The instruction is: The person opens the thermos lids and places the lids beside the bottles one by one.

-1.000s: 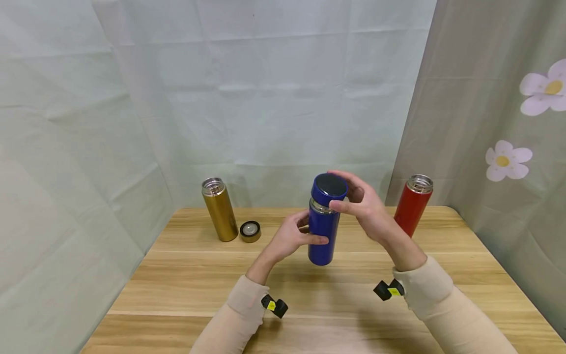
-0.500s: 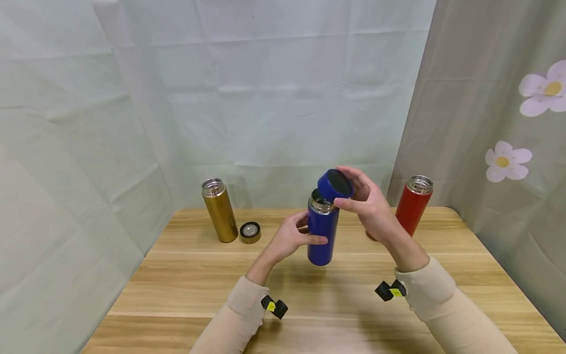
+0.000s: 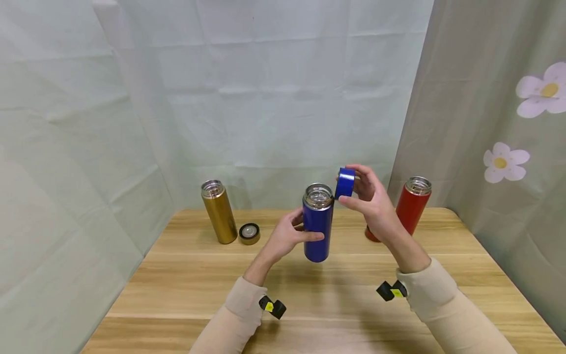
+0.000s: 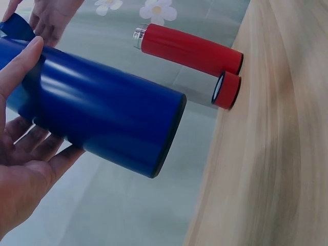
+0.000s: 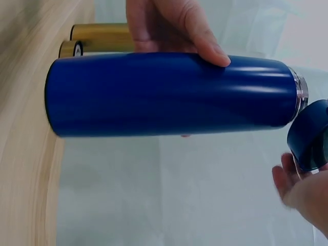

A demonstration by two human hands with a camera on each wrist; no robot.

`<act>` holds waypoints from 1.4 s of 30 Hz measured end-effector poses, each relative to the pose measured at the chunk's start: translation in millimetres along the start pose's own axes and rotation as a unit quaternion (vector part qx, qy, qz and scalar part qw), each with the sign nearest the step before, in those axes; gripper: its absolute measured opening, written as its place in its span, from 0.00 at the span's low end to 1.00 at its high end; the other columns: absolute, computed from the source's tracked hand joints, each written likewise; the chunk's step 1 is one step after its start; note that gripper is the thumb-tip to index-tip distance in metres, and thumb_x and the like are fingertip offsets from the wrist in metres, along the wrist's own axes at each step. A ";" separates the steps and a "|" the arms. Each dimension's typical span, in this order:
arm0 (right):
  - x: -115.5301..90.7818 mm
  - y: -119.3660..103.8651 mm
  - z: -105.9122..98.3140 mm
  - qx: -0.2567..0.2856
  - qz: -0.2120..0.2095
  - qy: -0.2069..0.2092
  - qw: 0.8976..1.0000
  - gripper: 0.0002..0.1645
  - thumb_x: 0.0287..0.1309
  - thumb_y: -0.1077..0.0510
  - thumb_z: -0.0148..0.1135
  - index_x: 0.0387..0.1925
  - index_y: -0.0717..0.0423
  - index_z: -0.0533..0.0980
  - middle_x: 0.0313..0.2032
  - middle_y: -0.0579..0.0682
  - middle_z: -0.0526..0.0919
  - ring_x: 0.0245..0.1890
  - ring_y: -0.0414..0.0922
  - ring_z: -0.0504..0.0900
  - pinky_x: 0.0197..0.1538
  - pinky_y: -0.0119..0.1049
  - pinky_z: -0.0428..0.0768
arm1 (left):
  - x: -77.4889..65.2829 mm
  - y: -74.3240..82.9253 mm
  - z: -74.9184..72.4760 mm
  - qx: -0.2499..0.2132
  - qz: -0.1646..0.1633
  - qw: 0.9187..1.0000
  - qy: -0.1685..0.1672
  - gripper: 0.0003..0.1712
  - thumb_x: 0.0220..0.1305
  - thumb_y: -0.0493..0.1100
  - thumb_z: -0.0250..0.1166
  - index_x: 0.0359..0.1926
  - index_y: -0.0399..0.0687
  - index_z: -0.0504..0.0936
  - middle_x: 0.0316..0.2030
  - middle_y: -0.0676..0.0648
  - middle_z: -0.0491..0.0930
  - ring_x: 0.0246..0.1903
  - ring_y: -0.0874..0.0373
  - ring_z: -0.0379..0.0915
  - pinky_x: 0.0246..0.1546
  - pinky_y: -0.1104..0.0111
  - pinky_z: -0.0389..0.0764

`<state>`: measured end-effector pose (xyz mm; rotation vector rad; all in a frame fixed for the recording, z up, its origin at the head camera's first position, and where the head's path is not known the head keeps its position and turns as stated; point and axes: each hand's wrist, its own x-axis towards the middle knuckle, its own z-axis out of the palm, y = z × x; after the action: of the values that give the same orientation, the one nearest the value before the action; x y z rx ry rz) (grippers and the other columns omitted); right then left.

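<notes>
My left hand grips a blue thermos bottle round its middle and holds it upright above the table. The bottle's steel mouth is uncovered. Just right of the mouth, my right hand pinches the blue lid between thumb and fingers, the lid turned on its side. In the right wrist view, the lid sits close by the steel neck; whether they touch I cannot tell. The left wrist view shows the bottle's dark base raised off the wooden surface.
A gold bottle stands uncapped at the back left, its lid upturned beside it. At the back right is an uncapped red bottle, partly behind my right arm, with a red lid at its foot. Curtains hang behind the wooden table.
The blue lid has come off the bottle's mouth, moved right and tipped onto its side in my right hand. The bottle has shifted slightly left in my left hand.
</notes>
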<state>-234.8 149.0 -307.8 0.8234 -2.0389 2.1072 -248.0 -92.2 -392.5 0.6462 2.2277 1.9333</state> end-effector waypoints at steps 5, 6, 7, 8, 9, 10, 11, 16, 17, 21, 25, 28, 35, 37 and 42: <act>-1.1 1.8 -2.2 -0.049 0.008 0.011 0.999 0.39 0.69 0.61 0.61 0.77 0.45 0.61 0.66 0.53 0.70 0.63 0.54 0.69 0.60 0.42 0.76 | -3.0 0.3 -2.1 -0.005 -0.008 1.000 0.028 0.47 0.56 0.51 0.81 0.74 0.57 0.71 0.65 0.44 0.78 0.65 0.42 0.74 0.64 0.42 0.75; -1.2 2.1 -2.6 -0.058 0.008 0.011 0.998 0.39 0.69 0.60 0.61 0.77 0.44 0.61 0.67 0.53 0.70 0.63 0.54 0.69 0.60 0.44 0.76 | -3.3 0.2 -2.4 -0.004 -0.006 0.999 0.034 0.47 0.57 0.51 0.81 0.75 0.56 0.71 0.65 0.44 0.78 0.65 0.42 0.74 0.65 0.42 0.74; -1.0 2.3 -2.9 -0.064 0.008 0.012 0.998 0.39 0.69 0.59 0.61 0.77 0.44 0.61 0.67 0.53 0.70 0.64 0.54 0.69 0.60 0.45 0.76 | -3.5 0.1 -2.7 -0.003 -0.003 0.999 0.041 0.47 0.57 0.51 0.81 0.75 0.55 0.70 0.65 0.43 0.78 0.65 0.42 0.74 0.65 0.42 0.74; -0.6 2.6 -3.3 -0.071 0.008 0.012 0.997 0.39 0.69 0.58 0.61 0.78 0.43 0.62 0.67 0.52 0.70 0.64 0.54 0.69 0.60 0.45 0.76 | -3.7 0.2 -3.1 -0.003 -0.001 0.999 0.050 0.47 0.57 0.51 0.81 0.75 0.54 0.70 0.64 0.43 0.78 0.65 0.42 0.74 0.65 0.42 0.74; -0.3 3.2 -3.5 -0.076 0.007 0.014 0.997 0.38 0.69 0.58 0.62 0.77 0.44 0.62 0.68 0.52 0.69 0.65 0.54 0.68 0.60 0.46 0.77 | -4.1 0.7 -3.5 -0.003 0.001 0.998 0.059 0.47 0.57 0.51 0.81 0.75 0.53 0.71 0.64 0.43 0.78 0.64 0.42 0.75 0.64 0.43 0.75; 0.2 4.0 -3.9 -0.082 0.004 0.015 0.997 0.37 0.69 0.58 0.62 0.76 0.46 0.63 0.68 0.52 0.69 0.65 0.54 0.68 0.59 0.46 0.77 | -4.3 0.9 -4.0 -0.003 0.003 0.998 0.069 0.47 0.57 0.51 0.81 0.74 0.52 0.71 0.63 0.42 0.79 0.64 0.42 0.75 0.64 0.43 0.75; 0.8 4.9 -4.2 -0.091 -0.001 0.017 0.996 0.37 0.68 0.59 0.63 0.75 0.47 0.64 0.68 0.53 0.69 0.65 0.53 0.68 0.59 0.46 0.77 | -4.6 1.5 -4.6 -0.005 0.005 0.997 0.079 0.46 0.57 0.50 0.81 0.74 0.51 0.71 0.63 0.42 0.79 0.63 0.43 0.76 0.64 0.43 0.75; 3.5 10.3 -3.9 -0.159 -0.045 0.037 0.986 0.38 0.63 0.63 0.70 0.70 0.56 0.64 0.67 0.57 0.72 0.65 0.53 0.69 0.63 0.49 0.68 | -6.4 4.3 -8.2 -0.005 0.007 0.991 0.131 0.46 0.56 0.48 0.81 0.73 0.48 0.72 0.63 0.40 0.79 0.63 0.42 0.76 0.65 0.44 0.74; 3.8 11.2 -3.5 -0.174 -0.054 0.040 0.982 0.38 0.62 0.63 0.71 0.69 0.57 0.65 0.67 0.57 0.73 0.66 0.53 0.69 0.63 0.50 0.66 | -6.8 5.0 -9.1 -0.002 0.009 0.990 0.140 0.46 0.56 0.48 0.81 0.73 0.48 0.72 0.63 0.40 0.79 0.63 0.42 0.75 0.65 0.44 0.74; 4.4 15.1 -1.3 -0.215 -0.062 0.042 0.974 0.38 0.62 0.60 0.73 0.67 0.58 0.64 0.67 0.56 0.72 0.67 0.53 0.69 0.62 0.50 0.66 | -9.6 6.9 -12.8 0.019 0.010 0.983 0.184 0.46 0.55 0.48 0.81 0.73 0.48 0.72 0.64 0.40 0.78 0.65 0.41 0.73 0.65 0.42 0.73; 4.0 20.3 0.1 -0.232 -0.048 0.041 0.971 0.37 0.63 0.57 0.73 0.67 0.57 0.65 0.67 0.55 0.73 0.66 0.53 0.71 0.60 0.49 0.68 | -14.4 8.5 -16.5 0.038 0.006 0.972 0.231 0.49 0.54 0.52 0.82 0.74 0.50 0.72 0.65 0.43 0.77 0.64 0.41 0.73 0.65 0.42 0.73; 4.3 24.2 0.7 -0.227 -0.038 0.039 0.972 0.36 0.64 0.57 0.73 0.67 0.57 0.65 0.67 0.56 0.73 0.66 0.54 0.72 0.62 0.51 0.69 | -17.5 8.7 -19.9 0.044 0.006 0.963 0.265 0.50 0.53 0.54 0.82 0.75 0.49 0.71 0.66 0.43 0.77 0.63 0.42 0.74 0.64 0.43 0.74; 4.3 32.3 5.0 -0.195 -0.006 0.028 0.980 0.38 0.63 0.57 0.74 0.66 0.59 0.63 0.66 0.60 0.74 0.66 0.57 0.71 0.68 0.60 0.68 | -23.9 8.7 -27.6 0.043 0.017 0.940 0.338 0.50 0.53 0.50 0.83 0.73 0.44 0.72 0.66 0.41 0.76 0.62 0.41 0.74 0.64 0.45 0.73; 4.3 33.9 7.4 -0.186 -0.003 0.027 0.982 0.38 0.62 0.58 0.74 0.66 0.60 0.63 0.65 0.61 0.75 0.66 0.57 0.72 0.69 0.61 0.68 | -25.4 8.3 -30.1 0.040 0.029 0.931 0.362 0.49 0.52 0.48 0.83 0.73 0.42 0.72 0.66 0.40 0.76 0.61 0.40 0.74 0.64 0.46 0.73; 4.2 38.5 14.0 -0.169 -0.002 0.034 0.985 0.37 0.60 0.60 0.76 0.64 0.60 0.65 0.60 0.61 0.77 0.63 0.57 0.74 0.70 0.61 0.69 | -29.6 5.3 -36.1 0.035 0.053 0.913 0.403 0.46 0.52 0.44 0.84 0.71 0.40 0.74 0.63 0.38 0.78 0.59 0.41 0.76 0.62 0.48 0.74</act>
<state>-250.5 130.7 -341.2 0.6908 -2.2644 1.6883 -233.1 -136.4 -386.5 -0.0817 2.7412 2.5037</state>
